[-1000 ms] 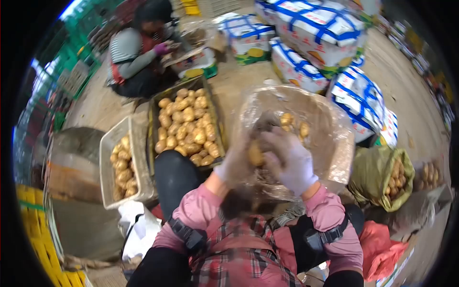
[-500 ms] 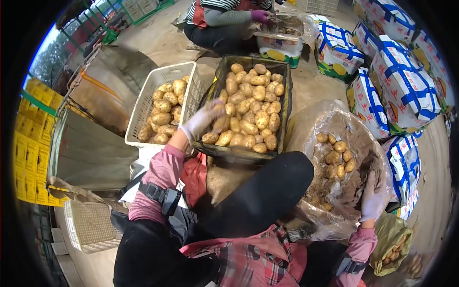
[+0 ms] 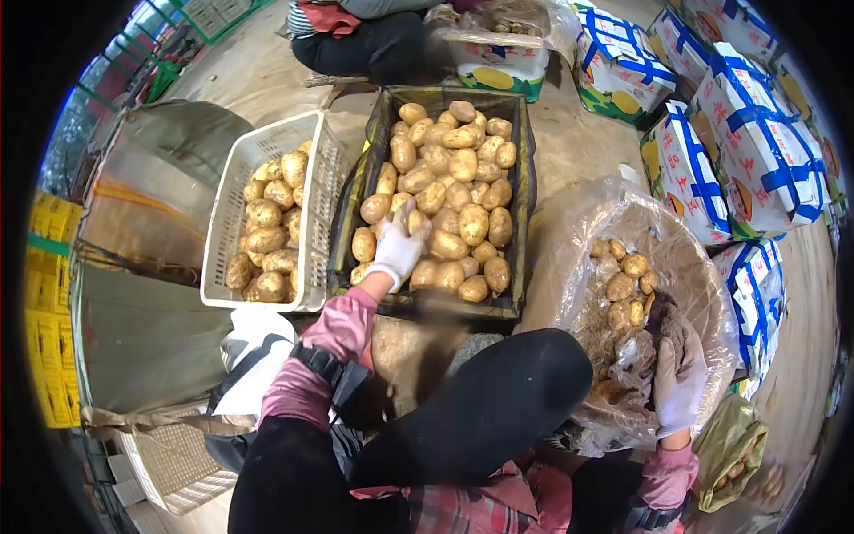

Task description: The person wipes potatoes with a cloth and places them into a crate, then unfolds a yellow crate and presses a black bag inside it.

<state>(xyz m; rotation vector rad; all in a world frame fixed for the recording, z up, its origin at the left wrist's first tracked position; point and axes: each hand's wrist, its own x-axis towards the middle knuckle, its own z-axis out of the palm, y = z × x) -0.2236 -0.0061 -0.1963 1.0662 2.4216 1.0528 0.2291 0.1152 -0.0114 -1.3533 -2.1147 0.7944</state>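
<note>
My left hand (image 3: 398,247), in a white glove, reaches into the black-lined crate (image 3: 353,200) of potatoes. Its fingers are spread over the pile, with a potato (image 3: 416,220) between thumb and fingers. On the right, my gloved right hand (image 3: 680,383) is inside a box lined with clear plastic (image 3: 569,222), its soiled fingers closed on crumpled brown paper (image 3: 673,322) along the side. Several smaller potatoes (image 3: 621,285) lie in that box, left of the hand.
A white basket (image 3: 216,258) of potatoes stands left of the black-lined crate. Strapped cartons (image 3: 756,142) are stacked at right. Ahead, another person (image 3: 356,44) sits by an open box (image 3: 498,67). A green bag (image 3: 734,445) with potatoes lies at lower right.
My left hand has moved from the crate's left side down onto the potatoes nearer its middle. My right hand has shifted inward and lower, bunching the brown paper. The view has tilted slightly.
</note>
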